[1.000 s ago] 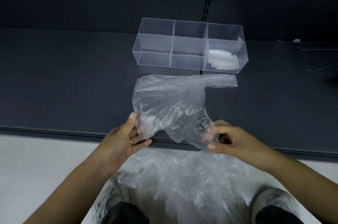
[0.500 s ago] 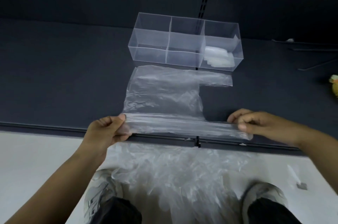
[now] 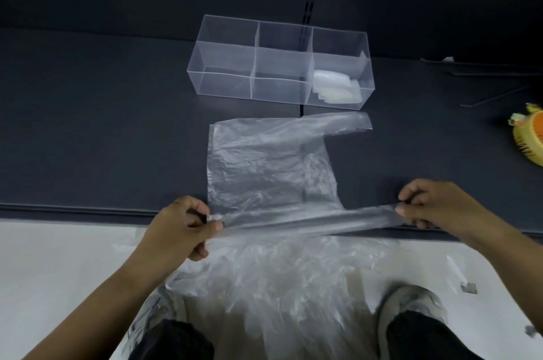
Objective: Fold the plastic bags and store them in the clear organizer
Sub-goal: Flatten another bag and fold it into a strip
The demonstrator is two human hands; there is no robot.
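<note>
Matte dark shelf (image 3: 88, 124), crinkled translucent plastic bag (image 3: 264, 165) — fingers (image 3: 216, 226) of left hand (image 3: 179, 230) and right hand (image 3: 435, 206) pinching its taut edge

On the desk (image 3: 102, 139) the organizer (image 3: 280, 65) stands just beyond the bag (image 3: 264, 162), at its 12 o'clock, with folded bags (image 3: 336, 89) in the 3 o'clock compartment. The left hand (image 3: 182, 227) pinches the bag's near edge at 7 o'clock and the right hand (image 3: 432, 203) pinches it at 5 o'clock. A pile (image 3: 279, 277) lies on the floor at 6 o'clock.

We see a thin, crinkled, glossy plastic bag (image 3: 264, 165), a smooth clear rigid-plastic organizer (image 3: 279, 65), and a matt dark surface (image 3: 102, 124).
</note>
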